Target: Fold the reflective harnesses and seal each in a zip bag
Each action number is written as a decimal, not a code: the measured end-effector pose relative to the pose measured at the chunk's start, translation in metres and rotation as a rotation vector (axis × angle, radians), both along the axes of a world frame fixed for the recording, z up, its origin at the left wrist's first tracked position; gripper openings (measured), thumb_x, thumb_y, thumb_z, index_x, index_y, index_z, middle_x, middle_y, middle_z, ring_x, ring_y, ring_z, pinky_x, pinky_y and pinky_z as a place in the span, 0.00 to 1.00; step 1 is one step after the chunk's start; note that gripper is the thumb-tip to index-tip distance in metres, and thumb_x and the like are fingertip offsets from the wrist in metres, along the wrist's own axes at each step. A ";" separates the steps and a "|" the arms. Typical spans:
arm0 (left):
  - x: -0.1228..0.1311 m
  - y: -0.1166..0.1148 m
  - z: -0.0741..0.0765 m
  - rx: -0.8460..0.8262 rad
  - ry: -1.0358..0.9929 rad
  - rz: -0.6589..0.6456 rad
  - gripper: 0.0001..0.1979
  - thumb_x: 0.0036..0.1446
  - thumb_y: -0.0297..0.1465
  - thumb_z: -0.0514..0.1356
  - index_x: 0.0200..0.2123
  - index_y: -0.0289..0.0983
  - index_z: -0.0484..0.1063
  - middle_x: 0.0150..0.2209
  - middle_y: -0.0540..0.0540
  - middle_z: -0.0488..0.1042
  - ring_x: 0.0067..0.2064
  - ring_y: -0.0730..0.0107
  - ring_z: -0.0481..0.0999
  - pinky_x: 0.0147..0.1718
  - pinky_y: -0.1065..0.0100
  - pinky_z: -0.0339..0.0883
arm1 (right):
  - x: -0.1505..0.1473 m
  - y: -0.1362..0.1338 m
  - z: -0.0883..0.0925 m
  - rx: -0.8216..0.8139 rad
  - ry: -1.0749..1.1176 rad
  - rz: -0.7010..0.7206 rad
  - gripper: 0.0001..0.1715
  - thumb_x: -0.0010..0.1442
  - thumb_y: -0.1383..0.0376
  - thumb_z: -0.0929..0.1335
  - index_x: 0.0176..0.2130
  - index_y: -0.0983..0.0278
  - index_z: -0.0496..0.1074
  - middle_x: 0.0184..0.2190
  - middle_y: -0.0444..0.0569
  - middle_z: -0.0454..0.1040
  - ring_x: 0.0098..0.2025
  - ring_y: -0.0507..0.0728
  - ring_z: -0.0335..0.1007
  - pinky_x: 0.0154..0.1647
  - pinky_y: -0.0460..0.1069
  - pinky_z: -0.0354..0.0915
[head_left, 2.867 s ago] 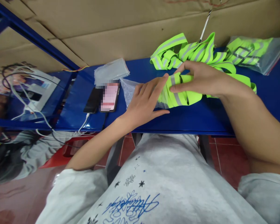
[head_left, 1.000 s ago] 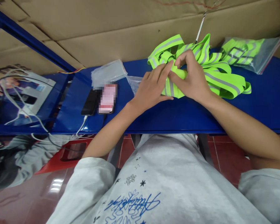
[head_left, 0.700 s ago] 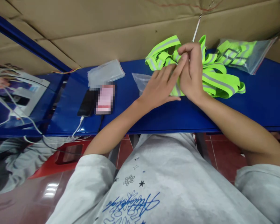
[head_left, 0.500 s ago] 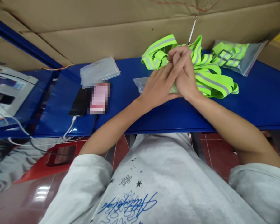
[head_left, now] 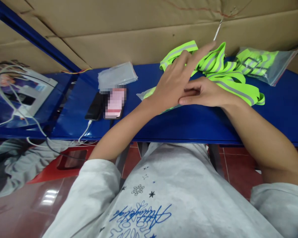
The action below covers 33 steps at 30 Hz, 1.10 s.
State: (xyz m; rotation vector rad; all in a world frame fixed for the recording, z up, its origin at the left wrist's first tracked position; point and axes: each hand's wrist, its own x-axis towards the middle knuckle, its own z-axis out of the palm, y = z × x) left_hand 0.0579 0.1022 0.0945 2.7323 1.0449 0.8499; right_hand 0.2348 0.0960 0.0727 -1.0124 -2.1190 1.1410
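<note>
My left hand lies over a clear plastic bag with neon-yellow material, its fingers stretched out and one pointing forward. Against its thumb side, my right hand has its fingers curled and its thumb drawn in. Those fingertips are partly hidden, so I cannot tell what they pinch. Just beyond both hands is a loose heap of neon-yellow reflective strap with a grey stripe. A filled zip bag holding a similar strap with black pieces sits to the right.
On the blue table, a stack of clear bags lies left of my hands. Nearer are a black power bank with a white cable and a blurred phone. Cardboard walls the back. A red stool stands below left.
My hands, earlier crossed with fingers overlapping, have come apart somewhat. The right one has slid down nearer to me, and the left fingers have straightened. The view has shifted slightly left.
</note>
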 end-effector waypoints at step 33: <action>-0.045 0.026 -0.048 -1.293 -1.099 -0.142 0.12 0.75 0.30 0.59 0.41 0.35 0.83 0.36 0.47 0.86 0.35 0.72 0.84 0.42 0.67 0.81 | 0.018 0.002 -0.022 0.070 0.389 -0.293 0.30 0.48 0.46 0.85 0.36 0.57 0.72 0.25 0.40 0.74 0.27 0.52 0.67 0.30 0.51 0.64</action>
